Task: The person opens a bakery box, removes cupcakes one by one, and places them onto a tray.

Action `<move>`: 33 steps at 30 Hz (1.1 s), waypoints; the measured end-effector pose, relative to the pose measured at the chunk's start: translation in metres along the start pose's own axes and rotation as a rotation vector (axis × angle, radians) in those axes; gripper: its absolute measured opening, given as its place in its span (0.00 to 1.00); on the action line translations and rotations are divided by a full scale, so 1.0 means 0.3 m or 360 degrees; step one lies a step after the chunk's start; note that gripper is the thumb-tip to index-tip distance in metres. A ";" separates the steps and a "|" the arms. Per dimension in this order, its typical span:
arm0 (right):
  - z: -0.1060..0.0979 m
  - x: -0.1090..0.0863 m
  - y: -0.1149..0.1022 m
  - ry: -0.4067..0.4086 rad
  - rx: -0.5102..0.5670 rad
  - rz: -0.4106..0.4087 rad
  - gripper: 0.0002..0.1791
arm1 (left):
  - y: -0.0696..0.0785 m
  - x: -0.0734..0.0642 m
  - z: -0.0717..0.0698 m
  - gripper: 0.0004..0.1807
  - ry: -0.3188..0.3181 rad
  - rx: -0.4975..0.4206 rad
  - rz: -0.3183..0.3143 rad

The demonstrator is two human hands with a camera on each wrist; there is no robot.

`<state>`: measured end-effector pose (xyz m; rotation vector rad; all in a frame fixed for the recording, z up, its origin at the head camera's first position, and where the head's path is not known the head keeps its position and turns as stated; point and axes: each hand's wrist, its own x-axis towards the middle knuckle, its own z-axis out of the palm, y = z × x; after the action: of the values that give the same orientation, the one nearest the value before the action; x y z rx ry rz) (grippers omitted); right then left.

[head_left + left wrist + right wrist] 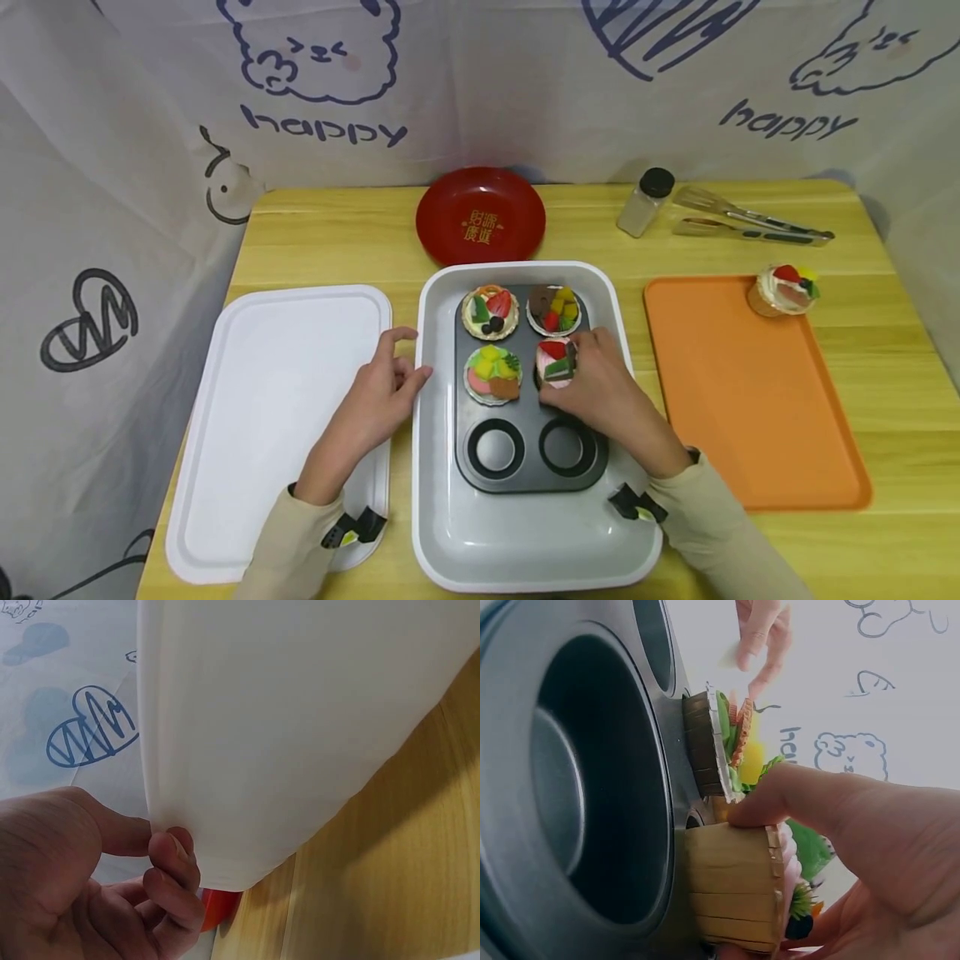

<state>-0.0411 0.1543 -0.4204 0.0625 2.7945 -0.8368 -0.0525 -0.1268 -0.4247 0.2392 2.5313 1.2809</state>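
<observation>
My right hand [600,379] grips a fruit-topped cupcake [735,889] by its gold paper cup, at the right middle hollow of the dark muffin tin [525,479]. Pink cream, a red piece and green pieces top this cupcake. Three other cupcakes sit in the tin: one with strawberry [491,312] at back left, one with brown and yellow pieces [553,311] at back right, and one with yellow cubes [492,375] at middle left. The tin lies inside a deep white tray [536,550]. My left hand [375,396] holds that tray's left rim between thumb and curled fingers.
A flat white tray [292,417] lies at left. On the right, another cupcake [782,290] stands at the far corner of an orange tray [757,400]. Behind are a red plate [481,215], a black-capped shaker [645,202] and metal tongs [750,221].
</observation>
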 end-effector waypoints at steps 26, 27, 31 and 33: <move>-0.308 -0.028 0.097 0.0243 0.0052 0.0014 0.42 | 0.001 -0.003 0.002 0.27 -0.0011 -0.0048 -0.0065; -0.321 -0.020 0.110 0.0252 0.0048 0.0032 0.42 | 0.001 -0.002 0.001 0.27 -0.0008 -0.0051 -0.0065; -0.364 0.018 0.169 0.0277 0.0027 0.0100 0.44 | 0.002 -0.003 0.001 0.27 -0.0012 -0.0054 -0.0065; -0.377 0.039 0.201 0.0291 0.0027 0.0126 0.45 | 0.001 -0.005 0.003 0.27 -0.0018 -0.0055 -0.0070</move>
<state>-0.0688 0.2665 -0.3635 0.2638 2.9310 -0.8768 -0.0507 -0.1263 -0.4246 0.1814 2.4887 1.3019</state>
